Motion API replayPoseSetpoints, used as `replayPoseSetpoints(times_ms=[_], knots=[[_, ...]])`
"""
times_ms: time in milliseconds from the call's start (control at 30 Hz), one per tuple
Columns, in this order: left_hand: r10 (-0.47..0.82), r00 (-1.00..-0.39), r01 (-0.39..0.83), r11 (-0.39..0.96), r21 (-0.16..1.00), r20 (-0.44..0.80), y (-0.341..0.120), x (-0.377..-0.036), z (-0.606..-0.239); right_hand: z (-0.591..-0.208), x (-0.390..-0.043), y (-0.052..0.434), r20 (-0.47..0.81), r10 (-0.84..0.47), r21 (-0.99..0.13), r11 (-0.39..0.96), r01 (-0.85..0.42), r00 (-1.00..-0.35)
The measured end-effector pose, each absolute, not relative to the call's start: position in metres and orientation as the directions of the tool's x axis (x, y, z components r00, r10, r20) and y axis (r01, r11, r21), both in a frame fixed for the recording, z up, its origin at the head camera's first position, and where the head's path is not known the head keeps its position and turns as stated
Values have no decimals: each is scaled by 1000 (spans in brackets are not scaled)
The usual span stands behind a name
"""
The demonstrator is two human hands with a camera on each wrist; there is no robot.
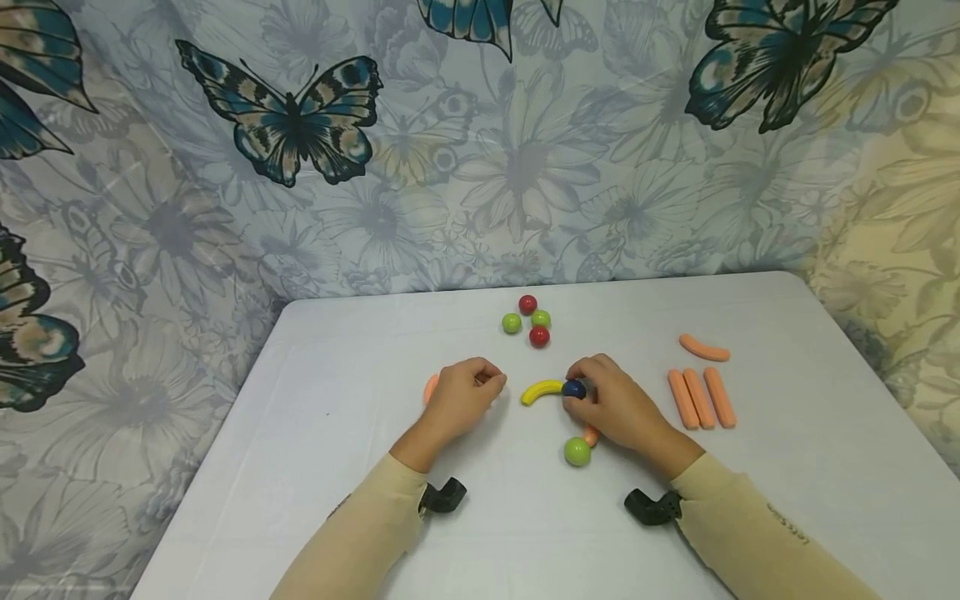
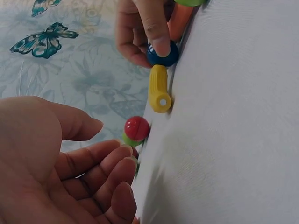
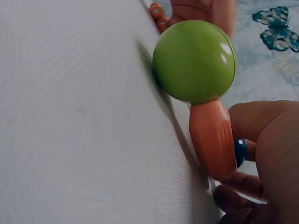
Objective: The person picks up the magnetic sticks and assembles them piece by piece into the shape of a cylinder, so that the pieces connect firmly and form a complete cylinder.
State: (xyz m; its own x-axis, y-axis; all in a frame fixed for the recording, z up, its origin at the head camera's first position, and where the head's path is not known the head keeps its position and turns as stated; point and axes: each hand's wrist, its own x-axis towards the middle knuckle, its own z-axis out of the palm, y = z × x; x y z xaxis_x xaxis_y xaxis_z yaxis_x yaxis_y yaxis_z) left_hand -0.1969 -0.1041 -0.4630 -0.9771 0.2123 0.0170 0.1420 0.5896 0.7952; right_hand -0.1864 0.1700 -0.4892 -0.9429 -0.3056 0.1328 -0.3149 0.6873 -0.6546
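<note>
My right hand (image 1: pixel 618 404) pinches a small dark blue ball (image 1: pixel 573 389) between thumb and fingers, low over the table. The ball meets one end of a yellow toy banana (image 2: pixel 159 88). Beside that hand, a green ball (image 3: pixel 195 61) touches the end of an orange stick-like piece (image 3: pixel 212 140). To the left, my left hand (image 1: pixel 467 396) hovers with loosely curled fingers and holds nothing, as its palm shows in the left wrist view. Orange pieces (image 1: pixel 430 388) lie partly hidden behind it.
A cluster of red balls (image 1: pixel 539 337) and green balls (image 1: pixel 512 323) sits farther back on the white table (image 1: pixel 360 350). At the right lie several orange sticks (image 1: pixel 701 398) and a curved orange piece (image 1: pixel 705 348). A butterfly-patterned cloth (image 1: pixel 487 208) hangs behind.
</note>
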Motion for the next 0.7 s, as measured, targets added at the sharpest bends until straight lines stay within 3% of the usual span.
replayPoseSetpoints(times_ms=[700], knots=[[138,-990,108,562,820,35,-122,-207,-451,-492,-186,172,212,-341,-561,725,-399,-916]])
